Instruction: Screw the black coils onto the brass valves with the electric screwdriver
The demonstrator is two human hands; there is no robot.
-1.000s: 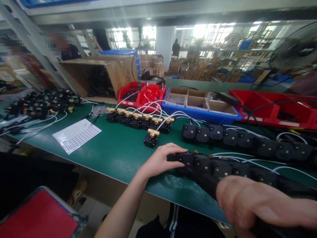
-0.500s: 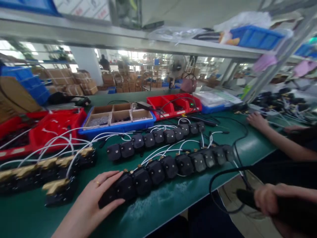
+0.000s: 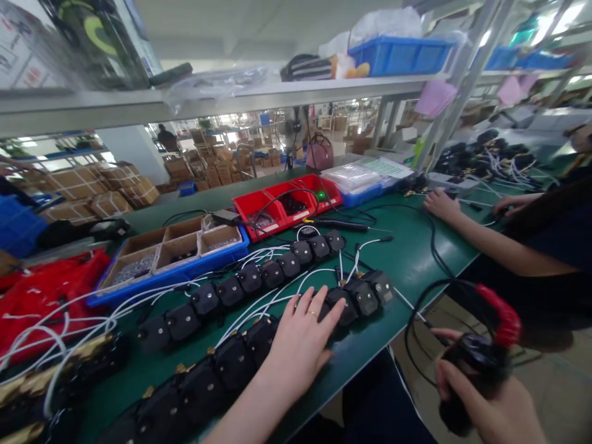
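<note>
My left hand [image 3: 300, 336] lies over the front row of black block-shaped units [image 3: 198, 388], its fingers spread across the row and the thumb on the near side. Screw heads and bits of brass fitting show on these units. Behind them runs a second row of similar units [image 3: 250, 279], with white cables between. At the lower right, off the bench edge, my right hand [image 3: 490, 401] is closed around a black corded tool, seemingly an electric screwdriver [image 3: 476, 364], with a red-wrapped cable end. Its tip is not visible.
Brass-topped units [image 3: 60, 370] with white cables lie at left. Behind stand a blue tray of small parts [image 3: 171, 271], red bins [image 3: 287, 206] and a thin-tipped black tool [image 3: 340, 226]. A co-worker's arm [image 3: 481, 237] rests on the bench at right. A shelf [image 3: 259, 92] crosses above.
My left hand has moved from the near end of the front row rightward along it, its fingers now spread. My right hand has turned the tool, bringing its red cable end into view. The view has swung right.
</note>
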